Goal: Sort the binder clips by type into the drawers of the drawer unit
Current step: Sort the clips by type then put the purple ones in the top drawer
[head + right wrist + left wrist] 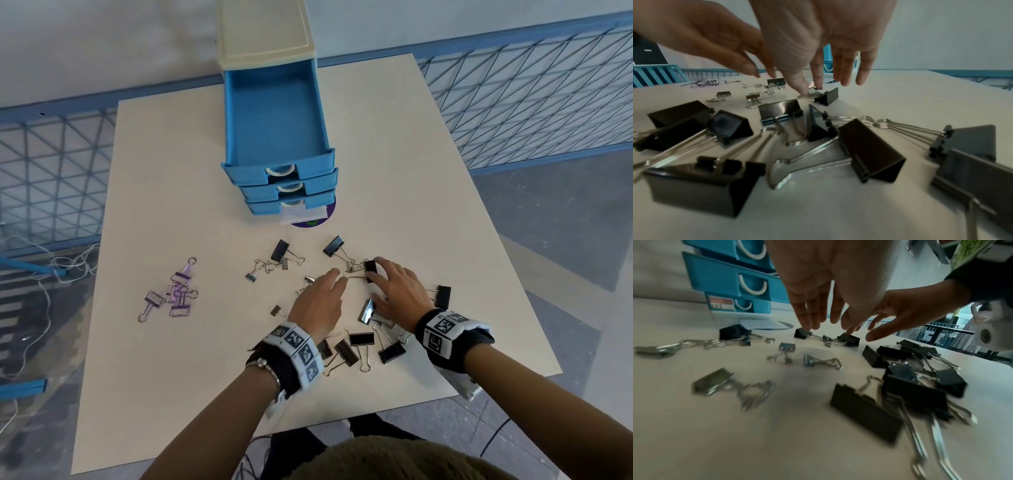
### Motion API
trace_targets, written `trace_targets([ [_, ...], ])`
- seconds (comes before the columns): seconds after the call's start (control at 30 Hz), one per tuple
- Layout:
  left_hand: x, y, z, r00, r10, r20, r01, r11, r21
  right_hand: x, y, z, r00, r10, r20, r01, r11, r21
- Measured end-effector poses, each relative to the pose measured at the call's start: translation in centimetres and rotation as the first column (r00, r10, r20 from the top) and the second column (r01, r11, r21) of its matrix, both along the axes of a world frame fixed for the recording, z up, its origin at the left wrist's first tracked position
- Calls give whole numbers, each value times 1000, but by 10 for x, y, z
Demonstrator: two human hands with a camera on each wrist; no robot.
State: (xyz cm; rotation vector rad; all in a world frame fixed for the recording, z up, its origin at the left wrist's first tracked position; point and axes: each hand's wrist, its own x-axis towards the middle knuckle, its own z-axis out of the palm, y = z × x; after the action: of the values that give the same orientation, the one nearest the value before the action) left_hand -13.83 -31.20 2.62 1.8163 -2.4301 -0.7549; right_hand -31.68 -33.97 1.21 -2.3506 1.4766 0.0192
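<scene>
The blue drawer unit stands at the back of the table with its top drawer pulled out and nothing in it. Black binder clips and small silver clips lie scattered in the middle. Several purple wire clips lie apart on the left. My left hand hovers open over the pile, fingers straight. My right hand is open too; its fingertips touch the wire handle of a black clip. Neither hand holds anything.
A shiny large clip lies under my right palm. One more black clip sits near the right table edge. A purple disc lies under the unit's front. Blue mesh railing surrounds the table; cables trail on the floor at left.
</scene>
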Motion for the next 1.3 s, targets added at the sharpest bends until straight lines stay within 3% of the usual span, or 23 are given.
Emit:
trace_targets([
  [0.23, -16, -33, -16, 959, -204, 198, 194, 978, 71, -8, 2, -7, 988, 136, -76, -142, 988, -69],
  [0.4, -5, -19, -26, 939, -215, 270, 186, 974, 127, -17, 4, -10, 994, 99, -36, -102, 987, -125],
  [0.6, 10, -5, -24, 972, -145, 183, 124, 985, 119, -12, 4, -13, 996, 83, 18, -79, 987, -142],
  [0.7, 0, -7, -25, 974, -176, 142, 168, 983, 71, -5, 6, -16, 994, 101, 43, -93, 983, -156],
  [0.8, -7, -10, -30, 947, -236, 217, 222, 971, 87, -2, 9, -15, 992, 127, 26, -120, 974, -193],
  [0.93, 0, -10, -32, 936, -213, 282, 188, 976, 113, -8, 14, -15, 991, 133, -7, -132, 969, -211],
  [1.13, 24, -2, -27, 952, -139, 271, 125, 990, 70, -8, 12, -13, 998, 65, 19, -61, 987, -150],
  [1.3, 51, 17, -36, 961, -161, 226, 146, 986, 83, 0, 5, -13, 999, 12, 30, -8, 991, -134],
])
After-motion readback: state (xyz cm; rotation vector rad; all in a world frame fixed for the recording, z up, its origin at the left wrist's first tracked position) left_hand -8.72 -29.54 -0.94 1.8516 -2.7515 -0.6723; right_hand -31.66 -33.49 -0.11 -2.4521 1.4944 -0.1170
